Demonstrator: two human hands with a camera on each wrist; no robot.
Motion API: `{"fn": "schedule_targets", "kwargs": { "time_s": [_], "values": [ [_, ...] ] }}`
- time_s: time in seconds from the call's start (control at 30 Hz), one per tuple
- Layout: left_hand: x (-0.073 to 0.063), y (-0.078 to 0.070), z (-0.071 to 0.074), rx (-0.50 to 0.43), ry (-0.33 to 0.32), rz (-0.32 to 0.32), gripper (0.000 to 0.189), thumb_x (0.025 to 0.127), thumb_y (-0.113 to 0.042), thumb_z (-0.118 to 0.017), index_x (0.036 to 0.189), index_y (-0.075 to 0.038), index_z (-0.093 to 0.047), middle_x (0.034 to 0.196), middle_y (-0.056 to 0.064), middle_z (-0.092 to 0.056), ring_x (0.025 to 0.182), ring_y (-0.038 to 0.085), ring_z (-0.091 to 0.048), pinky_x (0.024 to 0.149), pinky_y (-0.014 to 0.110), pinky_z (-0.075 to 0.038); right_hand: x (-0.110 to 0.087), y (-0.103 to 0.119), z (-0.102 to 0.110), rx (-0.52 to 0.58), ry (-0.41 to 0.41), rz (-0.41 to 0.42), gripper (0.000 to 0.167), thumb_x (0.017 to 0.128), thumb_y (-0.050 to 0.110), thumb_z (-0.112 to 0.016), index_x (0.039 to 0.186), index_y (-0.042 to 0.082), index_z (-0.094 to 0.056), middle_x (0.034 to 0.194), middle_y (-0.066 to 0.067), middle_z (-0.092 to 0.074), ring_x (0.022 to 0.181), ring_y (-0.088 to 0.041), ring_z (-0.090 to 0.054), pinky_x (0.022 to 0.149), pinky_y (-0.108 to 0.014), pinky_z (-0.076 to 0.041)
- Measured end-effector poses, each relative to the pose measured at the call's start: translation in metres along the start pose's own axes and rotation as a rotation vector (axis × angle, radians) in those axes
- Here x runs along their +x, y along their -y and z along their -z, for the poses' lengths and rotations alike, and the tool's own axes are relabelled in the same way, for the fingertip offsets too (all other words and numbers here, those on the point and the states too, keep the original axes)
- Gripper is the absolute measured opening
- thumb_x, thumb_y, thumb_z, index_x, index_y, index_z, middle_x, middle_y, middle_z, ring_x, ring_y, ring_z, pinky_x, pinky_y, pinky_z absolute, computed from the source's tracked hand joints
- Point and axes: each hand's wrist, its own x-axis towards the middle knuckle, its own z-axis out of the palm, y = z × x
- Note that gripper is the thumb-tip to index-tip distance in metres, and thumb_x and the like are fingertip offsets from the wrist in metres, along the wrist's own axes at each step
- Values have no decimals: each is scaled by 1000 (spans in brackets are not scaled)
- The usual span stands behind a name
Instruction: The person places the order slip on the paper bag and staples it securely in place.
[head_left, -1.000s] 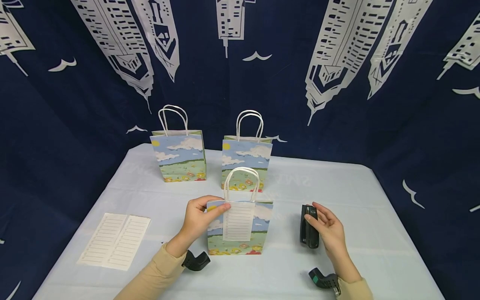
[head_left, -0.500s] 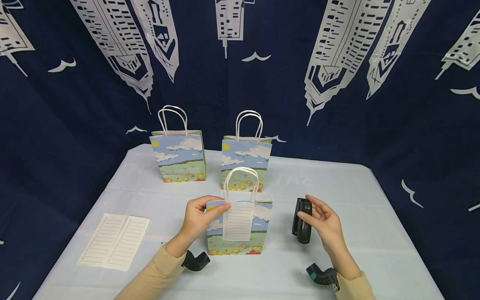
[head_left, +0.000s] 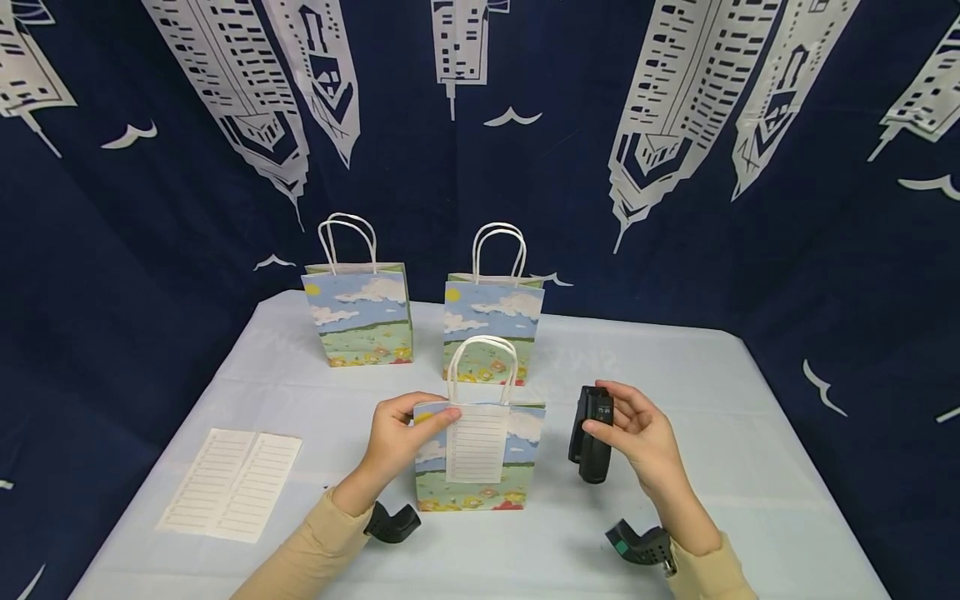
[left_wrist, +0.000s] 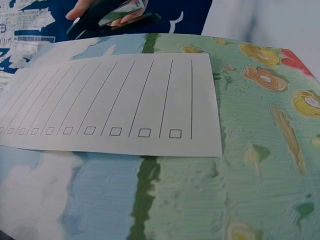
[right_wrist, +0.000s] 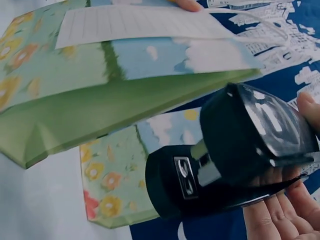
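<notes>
A paper gift bag (head_left: 477, 497) with a meadow print and white twisted handles stands at the front of the table. Against its front face lies a lined checklist sheet (head_left: 476, 454), its rows and little boxes plain in the left wrist view. My left hand (head_left: 405, 429) pinches the sheet to the bag's top edge, thumb in front, fingers hidden behind. To the right of the bag, my right hand (head_left: 645, 433) grips a black stapler (head_left: 592, 437) above the table. In the right wrist view the stapler's (right_wrist: 250, 130) jaws stand apart, near the bag's green side.
Two matching gift bags stand behind, one at the back left (head_left: 363, 325) and one at the back centre (head_left: 491, 312). Two more checklist sheets (head_left: 228, 483) lie side by side on the white tablecloth (head_left: 675, 375) at the left. A dark blue printed cloth (head_left: 525, 183) hangs behind.
My right hand has carried the stapler leftward and a little up, closer to the front bag. The left hand, the sheet and the bags have stayed in place.
</notes>
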Motion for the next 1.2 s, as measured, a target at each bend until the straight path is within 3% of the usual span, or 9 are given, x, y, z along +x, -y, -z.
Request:
{"fn": "schedule_targets", "kwargs": {
  "time_s": [0.17, 0.47, 0.7, 0.87, 1.07, 1.2],
  "values": [
    [0, 0, 0, 2, -3, 8, 10, 77, 8, -71, 87, 8, -70, 76, 16, -68, 43, 11, -25, 40, 25, -26, 2, 4, -2, 46, 50, 37, 53, 77, -15, -68, 124, -1, -51, 109, 4, -65, 95, -12, -64, 77, -25, -53],
    [1, 0, 0, -18, 0, 5, 9, 77, 8, -71, 86, 9, -69, 77, 18, -68, 42, 9, -29, 37, 24, -26, 6, 20, -8, 71, 96, 88, 56, 77, -17, -66, 128, -1, -50, 110, 1, -65, 96, -14, -64, 78, -26, -53],
    [0, 0, 0, -1, -6, 11, 10, 77, 7, -72, 87, 9, -69, 70, 15, -67, 42, 7, -23, 38, 24, -25, 10, 33, -16, 228, 196, 222, 51, 78, -22, -59, 125, -1, -51, 112, -9, -66, 101, -22, -65, 83, -30, -52],
    [0, 1, -1, 19, -7, 7, 10, 77, 9, -71, 87, 8, -70, 60, 16, -61, 42, 8, -20, 40, 23, -24, 12, 41, -22, 264, 271, 295, 51, 83, -18, -57, 130, -2, -46, 115, -13, -63, 101, -27, -64, 85, -34, -51],
    [1, 1, 0, 24, -10, 4, 10, 77, 6, -73, 86, 7, -71, 77, 15, -69, 48, 6, -36, 43, 25, -30, 16, 49, -32, 280, 298, 302, 48, 83, -13, -62, 128, -1, -50, 114, -13, -63, 100, -28, -64, 86, -37, -51],
    [1, 1, -1, 22, -9, -11, 9, 76, 7, -73, 85, 7, -70, 78, 15, -69, 50, 8, -41, 43, 26, -32, 19, 52, -39, 304, 315, 323, 46, 81, -12, -64, 124, 0, -52, 112, -14, -64, 100, -27, -65, 84, -36, -52]
  ]
}}
